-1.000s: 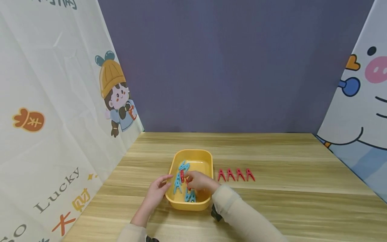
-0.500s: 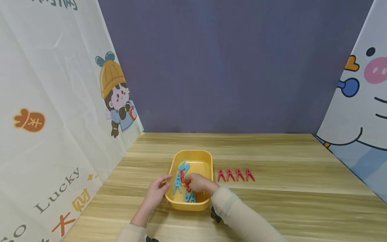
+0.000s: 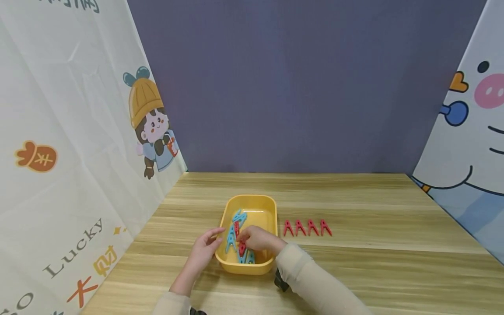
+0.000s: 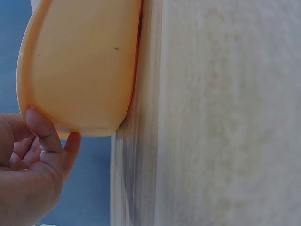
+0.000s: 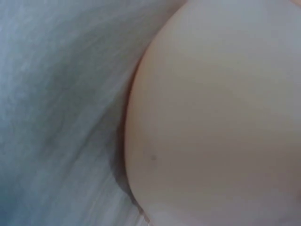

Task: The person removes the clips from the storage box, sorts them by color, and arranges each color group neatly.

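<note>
A yellow plastic basin point(image 3: 271, 214) stands on the table with several blue clothespins point(image 3: 231, 241) and red clothespins in it. My right hand point(image 3: 257, 238) reaches inside and pinches a red clothespin point(image 3: 242, 248) low over the blue ones at the near end; its fingertips are partly hidden. Another red clothespin point(image 3: 236, 228) lies among the blue ones near the left wall. At the basin's left side, my left hand point(image 3: 205, 248) rests with loosely bent fingers at the rim. In the left wrist view a fingertip point(image 4: 35, 117) touches the outer wall.
Several red clothespins point(image 3: 299, 227) lie in a spaced row on the wooden table point(image 3: 354, 262), right of the basin. A dark blue panel point(image 3: 307, 87) rises behind, with printed white sheets point(image 3: 78, 109) at the sides. The basin's outer wall point(image 5: 216, 117) fills much of the right wrist view.
The red clothespin at my right fingertips has shifted toward the near end and slightly left. The blue clothespins under it have shifted slightly. My left hand has stayed at the rim.
</note>
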A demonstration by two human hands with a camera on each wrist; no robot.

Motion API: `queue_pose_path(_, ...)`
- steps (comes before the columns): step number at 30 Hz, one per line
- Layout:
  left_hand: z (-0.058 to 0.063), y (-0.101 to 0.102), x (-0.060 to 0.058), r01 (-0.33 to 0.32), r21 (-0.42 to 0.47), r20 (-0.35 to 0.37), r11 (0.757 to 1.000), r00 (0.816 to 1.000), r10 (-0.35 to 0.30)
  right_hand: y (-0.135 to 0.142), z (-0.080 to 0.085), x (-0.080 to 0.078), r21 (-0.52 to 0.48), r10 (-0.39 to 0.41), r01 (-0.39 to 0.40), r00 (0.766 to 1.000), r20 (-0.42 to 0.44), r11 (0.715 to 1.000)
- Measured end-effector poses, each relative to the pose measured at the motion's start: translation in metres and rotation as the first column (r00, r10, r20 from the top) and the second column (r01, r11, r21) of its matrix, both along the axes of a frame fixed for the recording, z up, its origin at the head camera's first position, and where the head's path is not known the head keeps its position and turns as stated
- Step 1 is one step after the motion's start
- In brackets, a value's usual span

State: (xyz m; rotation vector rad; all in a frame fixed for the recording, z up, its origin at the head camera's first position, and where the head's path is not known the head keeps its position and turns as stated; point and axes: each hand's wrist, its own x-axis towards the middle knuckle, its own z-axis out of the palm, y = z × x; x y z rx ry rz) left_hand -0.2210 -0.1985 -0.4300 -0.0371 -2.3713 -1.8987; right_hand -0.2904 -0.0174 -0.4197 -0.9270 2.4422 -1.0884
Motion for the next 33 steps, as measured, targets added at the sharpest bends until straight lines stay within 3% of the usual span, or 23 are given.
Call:
queue_pose_path(5, 0.001, 0.0, 0.0, -0.006, -0.005, 0.0, 1.0, 1.0, 0.006, 0.001, 0.0, 0.0, -0.051, 0.014, -0.013, 1.0, 0.027, 0.999)
queue_pose_path(19, 0.0, 0.0, 0.0, -0.009, 0.003, -0.012, 1.0, 1.0, 0.009, 0.004, 0.005, 0.002, -0.138, -0.054, 0.069, 0.992, 0.11, 0.988)
queue_pose_path(25, -0.001, 0.0, 0.0, -0.003, 0.012, -0.007, 1.0, 1.0, 0.003, 0.007, 0.009, 0.002, -0.175, -0.058, 0.07, 0.996, 0.075, 0.982)
queue_pose_path(29, -0.001, -0.001, 0.0, -0.001, 0.012, -0.008, 1.0, 1.0, 0.001, 0.009, 0.009, -0.001, -0.262, -0.042, 0.057, 0.997, 0.062, 0.963)
queue_pose_path(33, 0.0, -0.001, 0.0, -0.008, -0.004, -0.006, 1.0, 1.0, 0.008, 0.011, 0.018, 0.007, -0.36, -0.049, 0.093, 0.99, 0.129, 0.928)
